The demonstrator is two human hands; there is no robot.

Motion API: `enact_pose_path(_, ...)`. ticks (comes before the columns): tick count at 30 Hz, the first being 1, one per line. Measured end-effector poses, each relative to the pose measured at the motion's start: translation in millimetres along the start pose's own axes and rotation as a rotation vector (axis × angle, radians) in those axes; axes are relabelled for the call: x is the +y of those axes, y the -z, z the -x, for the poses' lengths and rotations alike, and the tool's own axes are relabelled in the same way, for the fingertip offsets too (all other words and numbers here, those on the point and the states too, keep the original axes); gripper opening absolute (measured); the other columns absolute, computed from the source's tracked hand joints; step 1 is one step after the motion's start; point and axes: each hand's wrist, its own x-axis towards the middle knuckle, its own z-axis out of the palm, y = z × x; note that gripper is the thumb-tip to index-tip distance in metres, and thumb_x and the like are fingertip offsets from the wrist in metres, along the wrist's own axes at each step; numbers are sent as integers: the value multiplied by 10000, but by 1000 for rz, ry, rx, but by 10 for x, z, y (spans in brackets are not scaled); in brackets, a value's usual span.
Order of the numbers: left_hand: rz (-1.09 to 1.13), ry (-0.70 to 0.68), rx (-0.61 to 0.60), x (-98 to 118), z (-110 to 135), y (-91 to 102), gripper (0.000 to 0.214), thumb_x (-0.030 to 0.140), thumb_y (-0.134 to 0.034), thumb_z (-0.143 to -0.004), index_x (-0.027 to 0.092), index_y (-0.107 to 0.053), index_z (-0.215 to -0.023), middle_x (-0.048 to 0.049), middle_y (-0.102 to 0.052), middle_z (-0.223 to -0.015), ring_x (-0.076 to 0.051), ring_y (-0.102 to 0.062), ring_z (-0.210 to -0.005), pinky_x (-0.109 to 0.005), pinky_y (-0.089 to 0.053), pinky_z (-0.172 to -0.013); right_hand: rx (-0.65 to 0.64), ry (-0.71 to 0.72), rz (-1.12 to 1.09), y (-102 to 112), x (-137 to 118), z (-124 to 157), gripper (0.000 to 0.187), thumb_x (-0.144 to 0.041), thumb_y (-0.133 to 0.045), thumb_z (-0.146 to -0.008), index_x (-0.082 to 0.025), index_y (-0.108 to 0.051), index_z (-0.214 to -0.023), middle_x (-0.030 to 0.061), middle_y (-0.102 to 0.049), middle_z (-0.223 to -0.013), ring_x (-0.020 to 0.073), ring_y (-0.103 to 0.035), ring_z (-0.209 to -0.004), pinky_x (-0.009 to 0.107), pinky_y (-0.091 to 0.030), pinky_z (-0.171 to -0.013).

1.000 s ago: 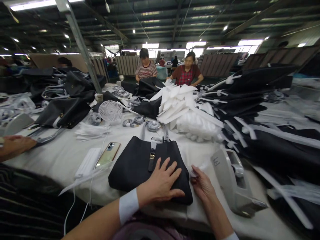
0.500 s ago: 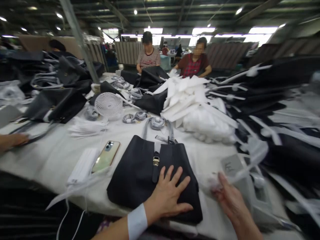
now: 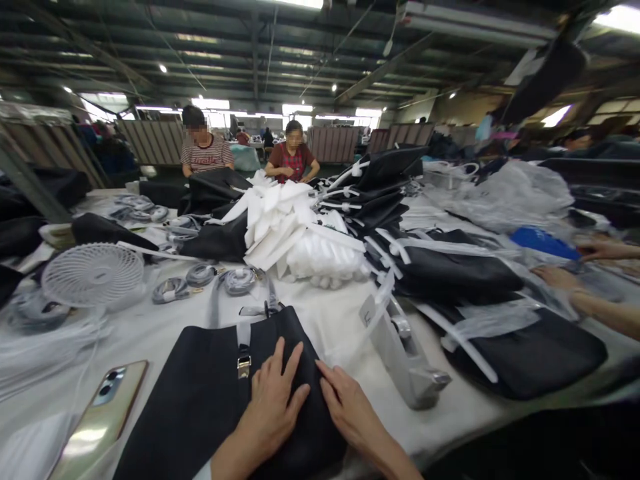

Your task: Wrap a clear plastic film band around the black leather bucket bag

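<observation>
Phone (image 3: 95,427) and white fan (image 3: 95,275), left of black handbag (image 3: 193,393); grey tape dispenser (image 3: 407,363), near its right side; white sheets (image 3: 280,217), heaped beyond. Handbag: lies flat, under left hand (image 3: 270,407), fingers spread on its front; right hand (image 3: 353,410) at its right edge, fingers extended, any pinch not discernible. White cloth (image 3: 324,303) shows between handbag and dispenser.

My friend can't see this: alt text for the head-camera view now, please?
A person's left hand lies on a black bag, the right hand at its edge; a phone lies to the left, a tape dispenser to the right.
</observation>
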Motion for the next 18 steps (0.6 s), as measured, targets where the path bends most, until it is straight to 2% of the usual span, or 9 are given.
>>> enact_pose_path(2, -83, -153, -12, 22, -158, 70, 601, 356, -517, -929, 402, -271, -1474, -45, -117, -1604, -347, -315, -1371, -562, -372, -1042, -16, -4, 27, -4, 50, 25, 474, -298, -336, -942, -132, -560, -1325, 157, -652, -1172, 267, -602, -1109, 421, -449, -1002)
enact_pose_path(5, -162, -362, -72, 34, -351, 93, 490, 372, -519, -931, 391, -405, -1407, -13, -296, -1553, -341, -316, -1368, -594, -349, -1062, -59, 1, 45, 71, 76, 55, 481, -311, -329, -944, -139, -551, -1335, 149, -656, -1198, 273, -614, -1108, 409, -464, -974)
enact_pose_path(7, -165, -395, -101, 26, -418, 64, 437, 372, -488, -948, 363, -439, -1381, -13, -377, -1511, -317, -351, -1352, -585, -362, -1065, -115, 15, 52, 242, 38, -9, 440, -350, -369, -937, -175, -630, -1246, 113, -710, -1088, 260, -669, -976, 366, -509, -863)
enact_pose_path(9, -155, -392, -97, 18, -438, 38, 429, 370, -478, -953, 366, -429, -1379, -3, -383, -1506, -304, -358, -1352, -580, -368, -1069, -91, 27, 87, 531, -34, -206, 402, -404, -412, -925, -194, -706, -1100, 65, -740, -846, 226, -682, -738, 326, -514, -707)
enact_pose_path(10, -153, -393, -88, 16, -437, 33, 428, 371, -477, -954, 372, -422, -1379, 4, -375, -1511, -301, -352, -1358, -581, -368, -1071, -22, 26, 124, 709, -74, -365, 400, -425, -423, -919, -188, -722, -1041, 47, -723, -738, 209, -659, -644, 315, -499, -656)
enact_pose_path(13, -161, -413, -48, -1, -439, 39, 400, 405, -463, -961, 375, -437, -1359, 12, -396, -1499, -296, -379, -1346, -571, -400, -1051, 254, 10, 281, 1256, -151, -1076, 399, -410, -438, -917, -169, -683, -1120, 42, -719, -768, 188, -665, -680, 290, -493, -690)
enact_pose_path(16, -213, -477, 57, -80, -499, -14, 374, 507, -450, -950, 368, -509, -1292, 6, -490, -1429, -293, -485, -1259, -523, -486, -960, 330, -26, 455, 1620, -140, -1966, 359, -297, -439, -913, -141, -650, -1158, 90, -716, -989, 208, -673, -870, 299, -490, -801)
enact_pose_path(18, -281, -566, 181, -180, -569, -133, 385, 567, -453, -931, 363, -557, -1241, 7, -553, -1366, -277, -551, -1175, -456, -530, -880, 351, -25, 526, 1694, -107, -2511, 381, -271, -470, -906, -128, -591, -1238, 143, -652, -1178, 243, -622, -1048, 331, -460, -902)
